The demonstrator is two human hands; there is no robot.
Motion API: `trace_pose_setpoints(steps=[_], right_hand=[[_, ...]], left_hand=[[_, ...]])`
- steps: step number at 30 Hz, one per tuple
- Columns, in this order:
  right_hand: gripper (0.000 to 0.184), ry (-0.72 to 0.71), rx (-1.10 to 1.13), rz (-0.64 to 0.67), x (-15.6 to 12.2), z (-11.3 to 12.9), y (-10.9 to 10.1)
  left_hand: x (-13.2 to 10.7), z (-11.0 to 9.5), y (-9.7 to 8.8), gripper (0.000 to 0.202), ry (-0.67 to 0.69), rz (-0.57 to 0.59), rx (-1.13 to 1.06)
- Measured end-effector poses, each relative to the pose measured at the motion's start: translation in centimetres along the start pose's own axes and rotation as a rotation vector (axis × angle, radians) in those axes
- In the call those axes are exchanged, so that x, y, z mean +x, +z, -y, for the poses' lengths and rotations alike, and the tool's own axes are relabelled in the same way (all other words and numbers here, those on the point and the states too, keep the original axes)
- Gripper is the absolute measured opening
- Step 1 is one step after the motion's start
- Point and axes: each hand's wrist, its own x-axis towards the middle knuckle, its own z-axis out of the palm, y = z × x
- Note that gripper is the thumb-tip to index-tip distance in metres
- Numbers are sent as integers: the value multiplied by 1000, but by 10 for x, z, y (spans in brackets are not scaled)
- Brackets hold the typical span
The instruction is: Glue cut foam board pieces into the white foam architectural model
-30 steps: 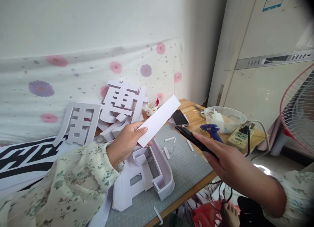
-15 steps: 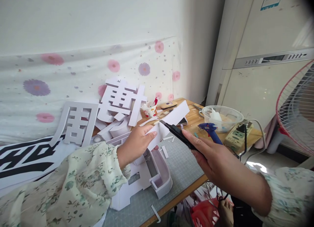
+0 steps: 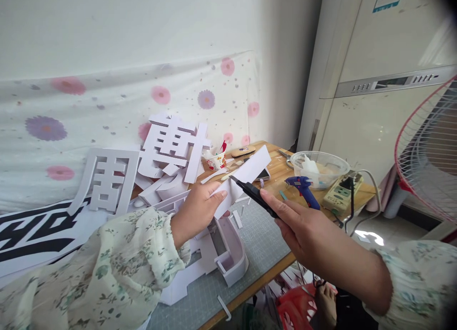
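Observation:
My left hand (image 3: 202, 206) pinches a white foam-board strip (image 3: 254, 167) between thumb and fingers, holding it tilted above the table. In my right hand (image 3: 300, 225) is a black utility knife (image 3: 255, 194), my fingers wrapped round its handle. The knife's tip lies against the strip near its middle; whether it cuts in, I cannot tell. Below the strip, a partly built white foam letter (image 3: 232, 258) with raised side walls lies on the grey cutting mat (image 3: 264, 239). My left hand and sleeve hide part of it.
White foam characters (image 3: 114, 177) lean by the wall at left, above a black-printed sheet (image 3: 39, 230). A blue glue gun (image 3: 303, 189), a clear plastic bowl (image 3: 319, 165), a power strip (image 3: 342, 192), scissors (image 3: 286, 157) and a paper cup (image 3: 215, 159) stand behind. A fan (image 3: 428, 144) is at right.
The whole view has shifted slightly, so things appear a little further left. Both hands keep their grips, and the knife tip stays at about the same place on the strip.

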Motion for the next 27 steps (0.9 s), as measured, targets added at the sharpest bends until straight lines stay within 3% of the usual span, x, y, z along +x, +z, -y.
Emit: trace_pose_setpoints(steps=[12,21,27], right_hand=[[62,10,-47,2,-6,1,3],[58,-12,-45,50,-14,-3,9],[59,-23,-85,78,-15,-5,9]], left_hand=[[-2,1,3,27,-30,24,-48],[4,18,-10,26,-122,38,-78],[4,17,-8,29,-100,-10,-120]])
